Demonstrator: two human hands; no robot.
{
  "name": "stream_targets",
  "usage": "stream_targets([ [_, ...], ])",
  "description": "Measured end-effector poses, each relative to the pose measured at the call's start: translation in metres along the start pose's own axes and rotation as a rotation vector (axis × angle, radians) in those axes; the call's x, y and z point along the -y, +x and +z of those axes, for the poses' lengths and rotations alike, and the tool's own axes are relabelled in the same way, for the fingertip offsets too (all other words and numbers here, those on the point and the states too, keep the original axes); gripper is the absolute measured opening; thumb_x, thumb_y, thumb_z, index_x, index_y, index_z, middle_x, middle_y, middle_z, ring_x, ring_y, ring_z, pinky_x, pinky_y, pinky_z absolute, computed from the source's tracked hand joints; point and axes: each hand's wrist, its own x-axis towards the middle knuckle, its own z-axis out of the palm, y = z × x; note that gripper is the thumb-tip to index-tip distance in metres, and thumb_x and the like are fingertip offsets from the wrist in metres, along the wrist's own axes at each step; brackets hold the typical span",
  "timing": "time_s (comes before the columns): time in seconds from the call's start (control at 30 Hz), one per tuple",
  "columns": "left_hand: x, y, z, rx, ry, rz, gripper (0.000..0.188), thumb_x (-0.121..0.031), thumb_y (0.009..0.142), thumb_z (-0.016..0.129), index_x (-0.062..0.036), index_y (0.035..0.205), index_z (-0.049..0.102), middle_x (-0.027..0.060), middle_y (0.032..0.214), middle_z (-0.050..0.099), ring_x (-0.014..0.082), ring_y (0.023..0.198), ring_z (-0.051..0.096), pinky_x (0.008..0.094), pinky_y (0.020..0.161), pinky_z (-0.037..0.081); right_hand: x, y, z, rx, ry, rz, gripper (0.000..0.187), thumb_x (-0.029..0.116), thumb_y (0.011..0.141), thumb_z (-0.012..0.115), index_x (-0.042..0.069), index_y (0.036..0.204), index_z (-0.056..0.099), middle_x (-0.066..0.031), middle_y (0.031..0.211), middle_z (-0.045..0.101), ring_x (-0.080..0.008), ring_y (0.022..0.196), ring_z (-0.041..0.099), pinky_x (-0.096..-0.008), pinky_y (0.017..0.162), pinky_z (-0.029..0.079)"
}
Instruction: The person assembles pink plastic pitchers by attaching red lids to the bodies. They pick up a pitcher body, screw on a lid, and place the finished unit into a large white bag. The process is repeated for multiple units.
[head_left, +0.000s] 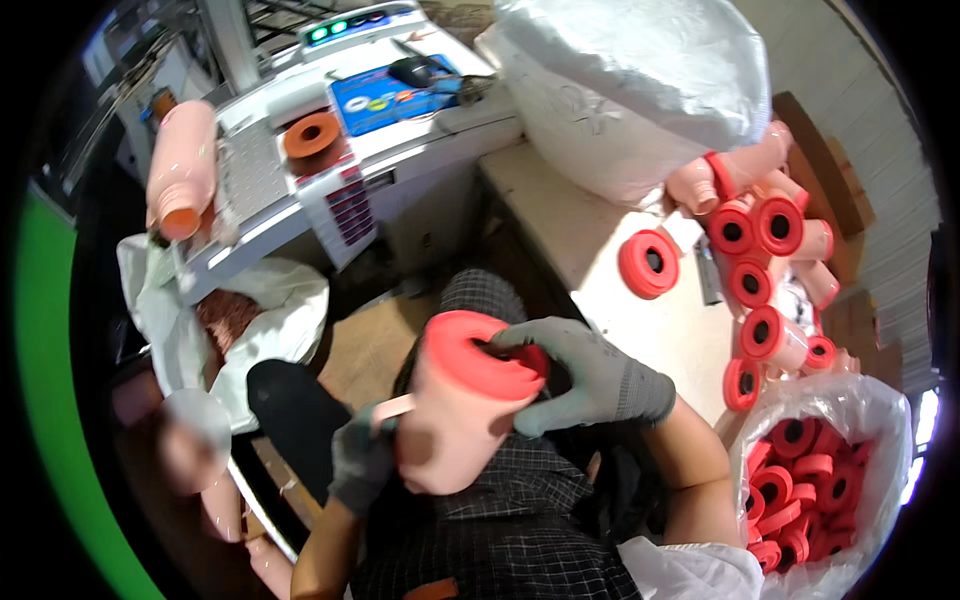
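Note:
Above my lap I have a pink plastic bottle (450, 440), tilted, with a thick red ring-shaped lid (465, 350) on its upper end. My left hand (362, 460), in a grey glove, is closed against the bottle's lower left side; a short pale strip (393, 409) sticks out by its fingertips, and I cannot make out what it is. The gloved right hand (590, 375) grips the red lid from the right, its thumb below and its fingers reaching over the lid's dark centre. The fingertips there are partly hidden.
Loose red rings (649, 264) and pink bottles with red lids (762, 335) lie on the pale table (540, 190) at right. A clear bag (890, 430) of red rings stands nearer. A large white bag (620, 90) is behind. At left a pink bottle (183, 160) rests by a machine (420, 140).

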Motion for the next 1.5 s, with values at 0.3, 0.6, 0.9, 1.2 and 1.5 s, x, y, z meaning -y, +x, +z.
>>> stream_targets([
  [0.3, -0.018, 0.015, 0.005, 0.076, 0.539, 0.192, 0.024, -0.014, 0.094, 0.065, -0.0097, 0.117, 0.073, 0.0117, 0.100, 0.074, 0.0295, 0.083, 0.074, 0.0375, 0.069, 0.056, -0.009, -0.044, 0.005, -0.043, 0.095, -0.020, 0.062, 0.032, 0.078, 0.089, 0.002, 0.127, 0.065, -0.0162, 0.110, 0.068, -0.0321, 0.105, 0.065, -0.0421, 0.094, 0.050],
  [0.6, -0.041, 0.076, 0.005, 0.592, -0.294, -0.302, 0.040, -0.025, 0.095, 0.064, -0.0049, 0.128, 0.069, 0.0038, 0.114, 0.072, 0.0131, 0.101, 0.067, 0.0310, 0.083, 0.055, -0.041, -0.070, -0.010, -0.037, 0.163, -0.157, 0.060, 0.030, 0.074, 0.092, 0.007, 0.126, 0.073, -0.0099, 0.108, 0.069, -0.0269, 0.103, 0.065, -0.0401, 0.091, 0.052],
  [0.9, -0.072, 0.079, 0.034, 0.309, 0.849, 0.634, 0.032, -0.014, 0.079, 0.073, -0.0049, 0.110, 0.072, 0.0089, 0.103, 0.071, 0.0250, 0.089, 0.072, 0.0348, 0.071, 0.057, -0.006, -0.077, -0.010, -0.179, 0.009, 0.563, 0.074, 0.035, 0.078, 0.090, 0.002, 0.138, 0.061, -0.0164, 0.120, 0.070, -0.0252, 0.105, 0.068, -0.0365, 0.093, 0.053],
  [1.2, -0.070, 0.118, 0.018, 0.762, -0.016, -0.519, 0.045, -0.012, 0.082, 0.069, -0.0058, 0.127, 0.071, -0.0012, 0.094, 0.068, 0.0062, 0.077, 0.062, 0.0237, 0.063, 0.053, -0.038, -0.107, -0.008, -0.117, 0.007, -0.029, 0.074, 0.031, 0.068, 0.095, 0.005, 0.131, 0.070, -0.0131, 0.110, 0.069, -0.0299, 0.103, 0.065, -0.0413, 0.093, 0.052],
  [1.5, 0.002, 0.144, 0.035, 0.950, 0.189, -0.036, 0.036, -0.028, 0.084, 0.070, -0.0069, 0.113, 0.072, 0.0088, 0.104, 0.076, 0.0220, 0.089, 0.072, 0.0345, 0.078, 0.056, -0.006, -0.097, -0.024, -0.034, -0.078, -0.054, 0.079, 0.034, 0.073, 0.093, -0.002, 0.135, 0.062, -0.0150, 0.104, 0.069, -0.0308, 0.096, 0.068, -0.0408, 0.094, 0.052],
])
